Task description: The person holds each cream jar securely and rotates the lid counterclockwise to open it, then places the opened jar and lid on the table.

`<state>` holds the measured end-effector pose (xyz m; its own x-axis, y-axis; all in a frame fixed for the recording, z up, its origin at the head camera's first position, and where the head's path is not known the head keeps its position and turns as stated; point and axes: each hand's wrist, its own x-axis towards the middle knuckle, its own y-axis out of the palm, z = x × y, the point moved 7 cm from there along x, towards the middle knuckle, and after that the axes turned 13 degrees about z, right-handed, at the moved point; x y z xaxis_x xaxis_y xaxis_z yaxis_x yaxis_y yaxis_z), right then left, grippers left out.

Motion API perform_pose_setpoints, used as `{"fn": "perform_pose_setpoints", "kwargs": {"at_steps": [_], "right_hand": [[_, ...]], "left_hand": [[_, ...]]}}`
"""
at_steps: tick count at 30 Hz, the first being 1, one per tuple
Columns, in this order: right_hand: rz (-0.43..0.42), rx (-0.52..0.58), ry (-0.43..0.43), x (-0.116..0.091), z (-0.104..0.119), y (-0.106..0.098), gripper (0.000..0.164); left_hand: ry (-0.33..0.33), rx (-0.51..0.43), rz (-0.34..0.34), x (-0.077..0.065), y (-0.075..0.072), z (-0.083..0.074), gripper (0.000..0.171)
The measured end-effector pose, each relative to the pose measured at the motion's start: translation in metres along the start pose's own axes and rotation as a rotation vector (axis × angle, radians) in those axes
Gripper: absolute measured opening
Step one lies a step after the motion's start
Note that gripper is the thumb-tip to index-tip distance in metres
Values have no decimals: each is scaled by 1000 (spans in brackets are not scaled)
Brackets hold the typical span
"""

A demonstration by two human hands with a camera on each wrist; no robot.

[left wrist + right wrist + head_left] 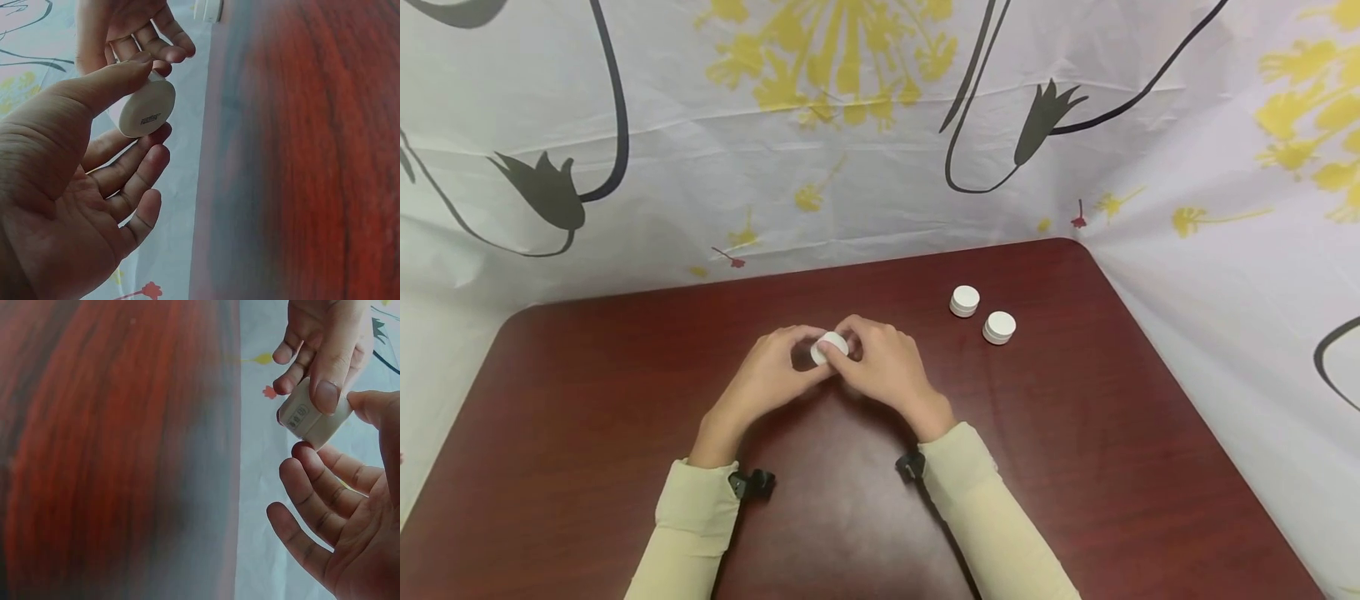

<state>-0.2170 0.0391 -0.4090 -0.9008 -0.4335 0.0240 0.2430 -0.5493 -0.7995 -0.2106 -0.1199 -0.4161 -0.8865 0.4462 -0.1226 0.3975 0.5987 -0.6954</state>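
A small round white lidded jar [830,348] is held between both hands above the table. My left hand [772,368] pinches it from the left, thumb on the near side and fingers behind. From the right, my right hand [887,363] grips the same jar with its thumb and fingertips. In the left wrist view the jar's flat base [148,109] bears small dark print. Seen from the right wrist, a seam runs round the jar's side [322,422], which also carries printed marks. The other fingers of both hands are spread and loosely bent.
Two more white lidded jars, one farther back [964,301] and one nearer [998,327], stand on the right back part of the dark red wooden table [595,417]. A white patterned cloth [865,200] hangs behind the table and along its sides.
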Motion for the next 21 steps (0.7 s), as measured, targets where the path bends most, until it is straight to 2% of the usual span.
{"fn": "perform_pose_setpoints", "kwargs": {"at_steps": [11,21], "right_hand": [[8,-3,-1,-3,-4,-4,31],[34,-8,-25,-2,-1,-5,31]], "left_hand": [[15,13,-13,0,6,-5,48],[20,26,-26,-2,3,-7,49]]}}
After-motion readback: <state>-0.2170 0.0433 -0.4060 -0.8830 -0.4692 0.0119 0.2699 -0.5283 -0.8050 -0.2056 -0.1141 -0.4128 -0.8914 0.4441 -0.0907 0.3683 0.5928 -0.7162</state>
